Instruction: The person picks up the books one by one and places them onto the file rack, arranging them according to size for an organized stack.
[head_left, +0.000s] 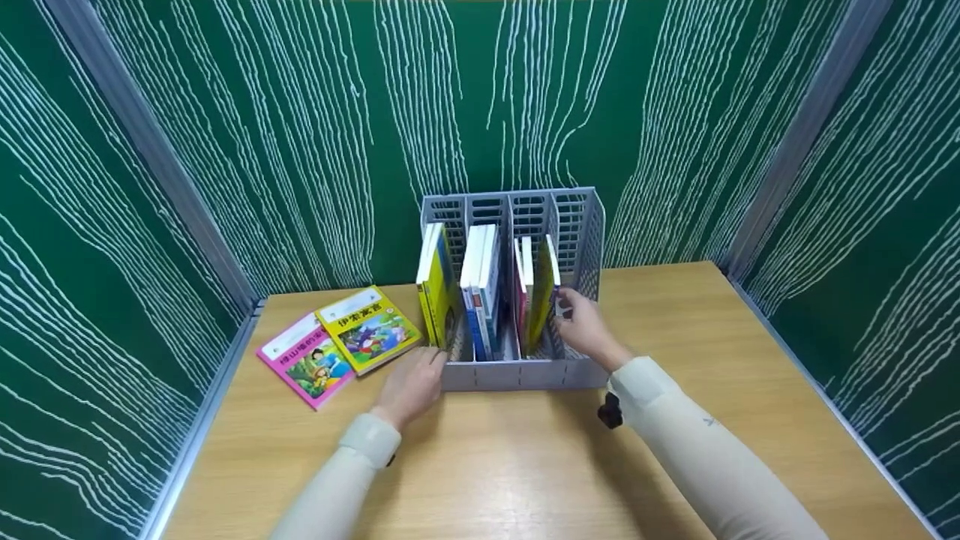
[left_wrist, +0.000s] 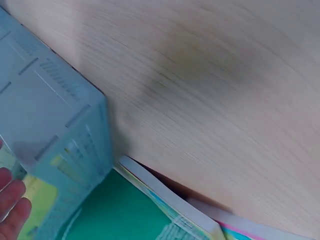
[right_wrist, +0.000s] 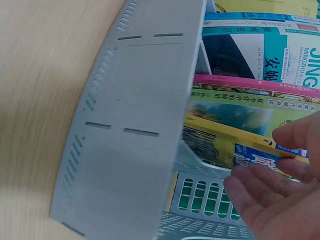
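A grey file rack (head_left: 517, 376) with several compartments holds upright books. My right hand (head_left: 583, 324) is at the yellow book (head_left: 541, 300) in the third compartment from the left. In the right wrist view its thumb lies over the yellow spine (right_wrist: 227, 131) and its fingers lie along the cover, pinching the book. My left hand (head_left: 414, 381) rests at the rack's front left corner, fingers loosely extended and holding nothing. Beside that hand, yellow books (head_left: 435, 289) stand in the leftmost compartment. White and blue books (head_left: 481, 292) fill the second.
Left of the rack, a yellow picture book (head_left: 371, 330) overlaps a pink one (head_left: 309, 364), both flat on the wooden table (head_left: 495, 465). The rack's back is near a green wall (head_left: 420, 112) with white lines. Grey posts (head_left: 810, 135) stand at both back corners.
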